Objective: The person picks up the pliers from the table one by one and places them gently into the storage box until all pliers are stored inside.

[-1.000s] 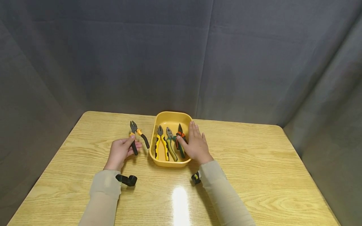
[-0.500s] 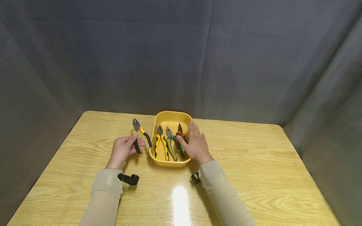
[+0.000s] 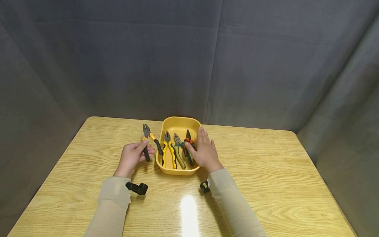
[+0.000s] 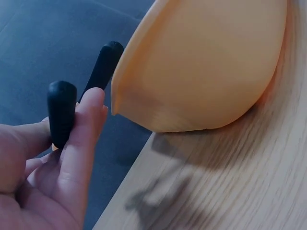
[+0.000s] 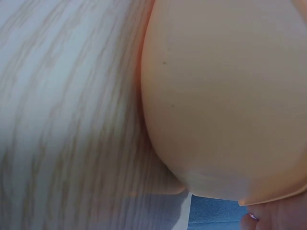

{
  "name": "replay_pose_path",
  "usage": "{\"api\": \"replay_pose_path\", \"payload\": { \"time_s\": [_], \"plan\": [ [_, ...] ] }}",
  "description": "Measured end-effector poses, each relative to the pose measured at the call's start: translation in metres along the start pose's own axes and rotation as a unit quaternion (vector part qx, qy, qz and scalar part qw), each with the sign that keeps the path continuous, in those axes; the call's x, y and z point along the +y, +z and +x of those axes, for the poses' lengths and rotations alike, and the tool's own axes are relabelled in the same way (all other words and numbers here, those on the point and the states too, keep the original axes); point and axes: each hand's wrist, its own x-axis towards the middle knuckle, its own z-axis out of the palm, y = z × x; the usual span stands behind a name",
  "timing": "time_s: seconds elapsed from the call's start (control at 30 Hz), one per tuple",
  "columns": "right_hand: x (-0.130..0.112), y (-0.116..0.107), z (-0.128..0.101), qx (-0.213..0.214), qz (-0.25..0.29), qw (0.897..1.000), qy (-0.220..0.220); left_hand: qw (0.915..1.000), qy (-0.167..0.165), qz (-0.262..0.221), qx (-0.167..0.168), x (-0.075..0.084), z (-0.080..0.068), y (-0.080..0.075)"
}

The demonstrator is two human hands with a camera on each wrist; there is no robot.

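My left hand pinches one handle of a pair of combination pliers with orange and black grips. They are raised just left of a yellow plastic bin, jaws pointing away, handles spread. In the left wrist view the black handle ends show between thumb and fingers; the pliers' head is hidden. My right hand rests along the bin's right rim, fingers straight and thumb reaching over the inside. Inside lie yellow-black pliers, green-handled pliers and red-and-green-handled long-nose pliers, partly behind the thumb.
The bin stands on a wood-grain table, near its far edge. Grey curtains hang behind the table and at both sides. A bright light reflection lies on the tabletop in front of the bin.
My left hand has moved a little to the right with the pliers, bringing their right handle up to the bin's left rim. The right hand and the bin have stayed in place.
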Motion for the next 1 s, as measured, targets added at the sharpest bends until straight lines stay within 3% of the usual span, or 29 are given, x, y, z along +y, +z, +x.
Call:
{"api": "replay_pose_path", "payload": {
  "time_s": [1.0],
  "plan": [
    [0.0, 0.002, 0.0, 0.009, 0.009, 1.0, 0.003, 0.9995, 0.019, 0.017, -0.02, 0.004, 0.006, 0.019]
  ]
}}
